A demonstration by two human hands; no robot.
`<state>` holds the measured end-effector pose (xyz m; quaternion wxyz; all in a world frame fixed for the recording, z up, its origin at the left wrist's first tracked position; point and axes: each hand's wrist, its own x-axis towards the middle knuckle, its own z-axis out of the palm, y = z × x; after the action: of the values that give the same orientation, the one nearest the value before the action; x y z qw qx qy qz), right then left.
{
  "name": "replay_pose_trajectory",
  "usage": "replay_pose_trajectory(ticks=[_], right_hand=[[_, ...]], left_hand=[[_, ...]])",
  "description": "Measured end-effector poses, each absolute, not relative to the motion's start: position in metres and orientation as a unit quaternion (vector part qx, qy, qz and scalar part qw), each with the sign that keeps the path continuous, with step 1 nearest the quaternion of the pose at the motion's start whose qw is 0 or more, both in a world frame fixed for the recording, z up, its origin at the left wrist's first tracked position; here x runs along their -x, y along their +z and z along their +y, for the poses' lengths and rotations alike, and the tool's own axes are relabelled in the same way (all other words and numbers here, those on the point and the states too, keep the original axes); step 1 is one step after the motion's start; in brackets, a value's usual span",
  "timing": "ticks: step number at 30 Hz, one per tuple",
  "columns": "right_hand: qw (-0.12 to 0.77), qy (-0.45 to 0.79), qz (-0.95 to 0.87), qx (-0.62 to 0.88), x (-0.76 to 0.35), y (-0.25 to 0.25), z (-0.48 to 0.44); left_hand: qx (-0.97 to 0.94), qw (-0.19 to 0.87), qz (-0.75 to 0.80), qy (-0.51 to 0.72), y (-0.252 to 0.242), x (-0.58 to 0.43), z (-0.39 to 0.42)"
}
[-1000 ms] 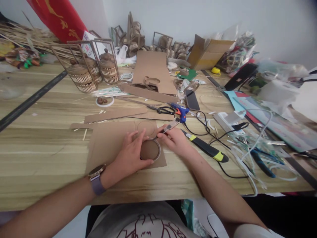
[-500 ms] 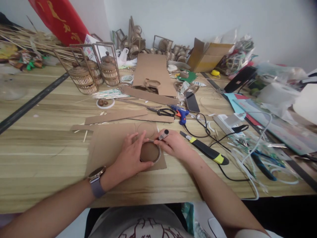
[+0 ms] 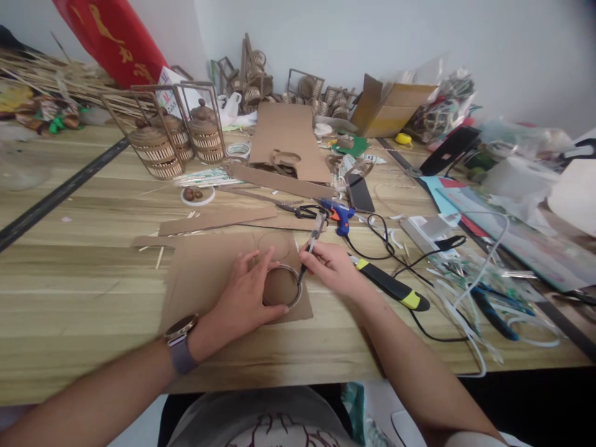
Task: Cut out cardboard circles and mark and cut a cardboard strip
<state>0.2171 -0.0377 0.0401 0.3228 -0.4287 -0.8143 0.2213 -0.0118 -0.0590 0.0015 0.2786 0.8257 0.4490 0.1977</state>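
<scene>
A brown cardboard sheet (image 3: 200, 267) lies flat in front of me, with a drawn circle near its far edge. On it rests a thin round ring (image 3: 297, 300). My left hand (image 3: 251, 285) holds this ring down, thumb at the near side and spread fingers at the far side. Between the thumb and fingers of my right hand (image 3: 328, 266) is a pen (image 3: 316, 234), its tip down at the ring's inner right edge. A utility knife (image 3: 391, 284) with a black and yellow handle lies just right of my right hand.
Beyond the sheet lie cardboard strips (image 3: 218, 220), black scissors (image 3: 310, 212) and a blue glue gun (image 3: 342, 214). Small bamboo lanterns (image 3: 205, 133) stand at the back left. A power strip (image 3: 431, 233) and tangled cables are on the right, near blue-handled pliers (image 3: 493, 313).
The pen has swung to a more upright, forward-leaning angle in my right hand, and its tip now shows at the ring's inner edge. My left hand and the ring stay put.
</scene>
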Motion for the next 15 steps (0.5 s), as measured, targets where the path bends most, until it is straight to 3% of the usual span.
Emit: replay_pose_trajectory(ticks=[8,15], right_hand=[[0.292,0.243,-0.832,0.404,-0.2094,0.0383,-0.0389],[0.325,0.227,-0.818,0.417,-0.2118,0.0341,-0.0372]], left_hand=[[-0.830,0.277,0.439,0.207,-0.0035,0.0130,-0.0576],[-0.827,0.276,0.447,0.201,-0.0027,0.0126,-0.0590]])
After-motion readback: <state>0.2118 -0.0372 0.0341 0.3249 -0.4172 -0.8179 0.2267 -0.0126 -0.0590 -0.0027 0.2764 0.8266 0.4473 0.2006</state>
